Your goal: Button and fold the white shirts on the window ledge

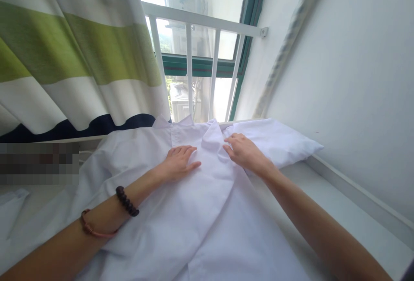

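A white long-sleeved garment (194, 203) lies spread over a white surface, its collar towards the window. My left hand (181, 162) rests palm down on its upper front, fingers apart, holding nothing. Two bracelets circle that wrist. Near the lapel on the right, my right hand (241, 149) touches the cloth with its fingers bent and thumb apart; nothing shows between them. One sleeve (274, 140) is laid out to the right beyond my right hand. Folds run across the left part of the garment.
Behind the garment are a window with a white railing (207, 20) and, on the left, a green and white curtain (74, 48). A white wall (349, 78) rises on the right above the white surface (339, 203). A blurred-out patch covers the left edge.
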{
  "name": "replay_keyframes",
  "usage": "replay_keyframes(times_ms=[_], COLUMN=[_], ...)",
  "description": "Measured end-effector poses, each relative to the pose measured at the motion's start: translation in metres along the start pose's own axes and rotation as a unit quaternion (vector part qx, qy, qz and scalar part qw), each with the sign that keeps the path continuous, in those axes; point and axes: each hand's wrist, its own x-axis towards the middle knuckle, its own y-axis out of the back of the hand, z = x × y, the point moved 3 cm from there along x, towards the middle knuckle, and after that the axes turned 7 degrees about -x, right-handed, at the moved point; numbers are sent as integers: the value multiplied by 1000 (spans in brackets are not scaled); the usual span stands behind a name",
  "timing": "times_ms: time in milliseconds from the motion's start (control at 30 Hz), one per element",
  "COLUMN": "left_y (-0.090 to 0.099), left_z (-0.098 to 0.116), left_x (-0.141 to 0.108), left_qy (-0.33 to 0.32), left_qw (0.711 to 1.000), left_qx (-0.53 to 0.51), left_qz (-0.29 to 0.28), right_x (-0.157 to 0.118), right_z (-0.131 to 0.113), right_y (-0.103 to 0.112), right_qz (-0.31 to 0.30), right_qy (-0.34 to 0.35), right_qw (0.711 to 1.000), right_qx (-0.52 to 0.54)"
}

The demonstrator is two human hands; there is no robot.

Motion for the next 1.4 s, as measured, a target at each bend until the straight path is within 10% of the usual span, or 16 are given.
replay_keyframes(times_ms=[367, 667, 933, 1167, 1400], left_y=[-9, 18, 31, 58, 40], left_z=[-19, -41, -80, -40, 3], left_x=[-37, -28, -45, -22, 11], left_qy=[24, 23, 142, 152, 119], left_qw=[996, 988, 977, 973, 986], left_qx=[82, 134, 157, 166, 49], left_qz=[-30, 69, -2, -43, -110], right_x=[48, 59, 70, 26, -19], right_z=[-28, -34, -60, -7, 11], right_y=[-69, -51, -64, -17, -31], right_qz=[-125, -107, -108, -131, -114], right_qy=[-11, -52, 2, 41, 66], right_qw=[992, 992, 991, 988, 989], right_qx=[24, 28, 82, 67, 70])
